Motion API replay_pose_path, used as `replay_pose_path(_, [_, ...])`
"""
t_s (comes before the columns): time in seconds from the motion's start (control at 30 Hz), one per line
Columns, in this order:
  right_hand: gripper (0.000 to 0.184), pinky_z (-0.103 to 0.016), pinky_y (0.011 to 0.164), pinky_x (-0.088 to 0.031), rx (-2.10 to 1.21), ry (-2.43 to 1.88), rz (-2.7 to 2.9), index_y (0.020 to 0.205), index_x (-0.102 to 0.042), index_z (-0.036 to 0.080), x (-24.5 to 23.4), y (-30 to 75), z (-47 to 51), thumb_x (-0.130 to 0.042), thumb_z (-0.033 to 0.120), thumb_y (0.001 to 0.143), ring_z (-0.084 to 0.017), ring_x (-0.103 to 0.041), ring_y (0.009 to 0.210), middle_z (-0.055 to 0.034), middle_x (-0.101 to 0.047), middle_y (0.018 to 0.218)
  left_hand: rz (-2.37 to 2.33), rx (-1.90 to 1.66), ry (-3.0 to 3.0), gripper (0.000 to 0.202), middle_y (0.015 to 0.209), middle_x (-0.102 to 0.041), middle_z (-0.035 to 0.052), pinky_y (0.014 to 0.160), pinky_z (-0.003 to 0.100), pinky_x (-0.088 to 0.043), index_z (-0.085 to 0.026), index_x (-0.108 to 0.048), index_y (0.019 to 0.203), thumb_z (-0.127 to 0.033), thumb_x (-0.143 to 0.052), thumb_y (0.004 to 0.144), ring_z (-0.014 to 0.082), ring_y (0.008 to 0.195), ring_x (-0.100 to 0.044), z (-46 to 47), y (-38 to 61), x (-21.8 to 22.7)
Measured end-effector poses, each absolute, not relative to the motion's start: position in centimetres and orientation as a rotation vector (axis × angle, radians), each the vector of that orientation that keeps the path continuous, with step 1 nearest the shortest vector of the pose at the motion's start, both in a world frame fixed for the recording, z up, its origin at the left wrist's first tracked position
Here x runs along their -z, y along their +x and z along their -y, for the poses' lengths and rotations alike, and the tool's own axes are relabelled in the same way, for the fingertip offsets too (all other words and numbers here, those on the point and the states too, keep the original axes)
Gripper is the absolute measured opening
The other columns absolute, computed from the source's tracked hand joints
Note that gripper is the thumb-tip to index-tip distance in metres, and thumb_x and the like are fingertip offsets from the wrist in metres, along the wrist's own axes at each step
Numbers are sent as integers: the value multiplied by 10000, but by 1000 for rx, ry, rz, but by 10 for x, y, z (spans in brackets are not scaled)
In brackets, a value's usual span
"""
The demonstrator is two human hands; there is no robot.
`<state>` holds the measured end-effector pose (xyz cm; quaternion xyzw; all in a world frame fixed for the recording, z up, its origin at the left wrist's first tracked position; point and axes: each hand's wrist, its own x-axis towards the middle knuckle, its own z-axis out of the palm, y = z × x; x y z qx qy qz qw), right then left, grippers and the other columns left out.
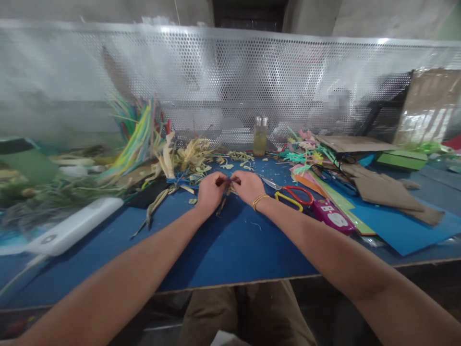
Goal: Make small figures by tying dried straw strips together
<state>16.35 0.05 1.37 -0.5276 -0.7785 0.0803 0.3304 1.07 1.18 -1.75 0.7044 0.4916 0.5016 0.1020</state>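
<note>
My left hand (pixel 210 191) and my right hand (pixel 250 186) meet over the middle of the table, fingers pinched close together. Between them hangs a thin strip of dried husk (pixel 223 203), its upper part hidden by the fingers. A gold chain bracelet (pixel 259 201) circles my right wrist. Just right of that hand lie scissors (pixel 295 196) with red and yellow handles. Left of my left hand, a longer dried husk strip (pixel 155 207) rests on the blue tabletop (pixel 230 254).
A white power strip (pixel 77 226) is at left, below colourful strips (pixel 139 132) and dried husks (pixel 192 154). A bottle of yellowish liquid (pixel 260 137) stands before a perforated metal screen (pixel 223 72). Rightward are a purple gadget (pixel 333 217), blue paper (pixel 406 233) and cardboard (pixel 382 187).
</note>
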Motion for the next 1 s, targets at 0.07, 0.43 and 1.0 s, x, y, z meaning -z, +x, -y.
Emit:
replay_pose_path(0.07, [141, -304, 773, -442, -204, -1426, 2047, 884, -682, 226, -10, 164, -2, -563, 198, 814, -193, -632, 863, -33, -722, 900, -1477, -1430, 2101, 66, 740, -668, 22, 664, 266, -437, -182, -636, 735, -238, -601, 740, 160, 713, -585, -11, 11, 20])
replay_pose_path(0.43, [208, -306, 819, -455, -269, -1463, 1994, 998, -628, 199, 3, 163, -3, -553, 152, 809, -195, -628, 916, -54, -707, 928, -1546, -1348, 2112, 64, 717, -669, 24, 653, 274, -423, -187, -633, 686, -217, -596, 729, 166, 693, -578, -8, 11, 15])
replay_pose_path(1.0, [66, -264, 744, -470, -479, -1319, 1807, 773, -681, 192, 7, 165, -20, -619, 215, 769, -142, -617, 776, -12, -706, 806, -1392, -1424, 1989, 39, 732, -686, 12, 661, 265, -470, -194, -638, 705, -207, -601, 703, 161, 710, -611, -23, 11, 24])
